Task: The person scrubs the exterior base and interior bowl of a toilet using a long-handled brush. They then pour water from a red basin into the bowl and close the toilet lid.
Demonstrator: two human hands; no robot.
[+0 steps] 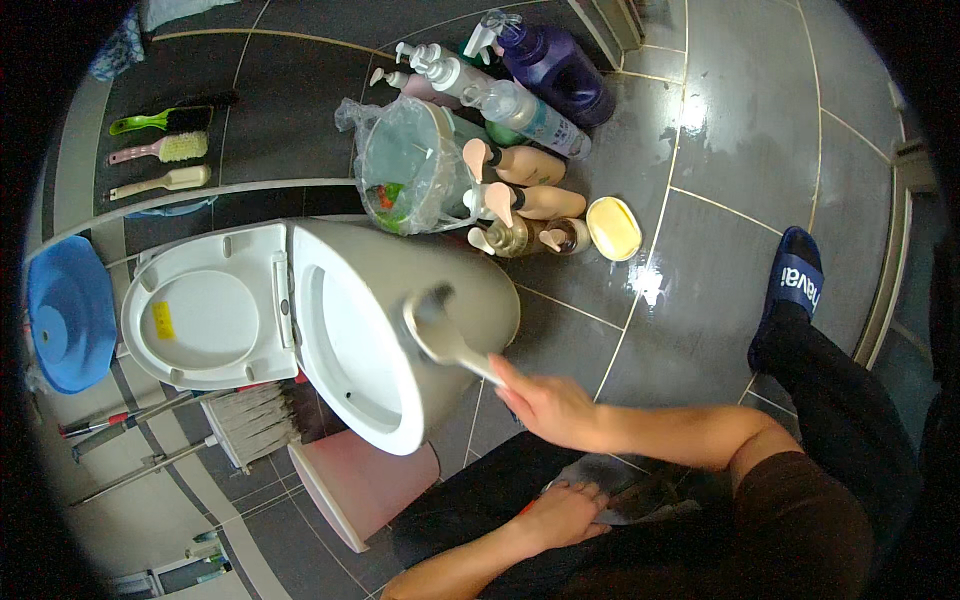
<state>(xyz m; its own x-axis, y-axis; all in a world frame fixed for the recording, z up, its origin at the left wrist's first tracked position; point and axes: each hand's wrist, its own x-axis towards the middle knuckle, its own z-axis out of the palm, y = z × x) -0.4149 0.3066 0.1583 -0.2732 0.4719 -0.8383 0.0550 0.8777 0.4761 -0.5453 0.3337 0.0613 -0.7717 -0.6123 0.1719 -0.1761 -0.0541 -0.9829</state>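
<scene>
My right hand grips the handle of a pale scrub brush. Its blurred head, with dark bristles, is at the outer side of a white toilet bowl. The toilet's lid and seat are raised, and a yellow sticker shows on the lid. Lower in the view, my left hand lies by my dark trouser leg, fingers extended. Beside it are a small orange-red thing and something whitish, both partly hidden. I cannot tell if its palm touches them.
Beside the toilet stand a bag-lined bin, several pump bottles, a purple jug and a yellow-topped tub. A pink bin, a mop, a blue basin and several brushes are farther off. Wet patches mark the grey tiles.
</scene>
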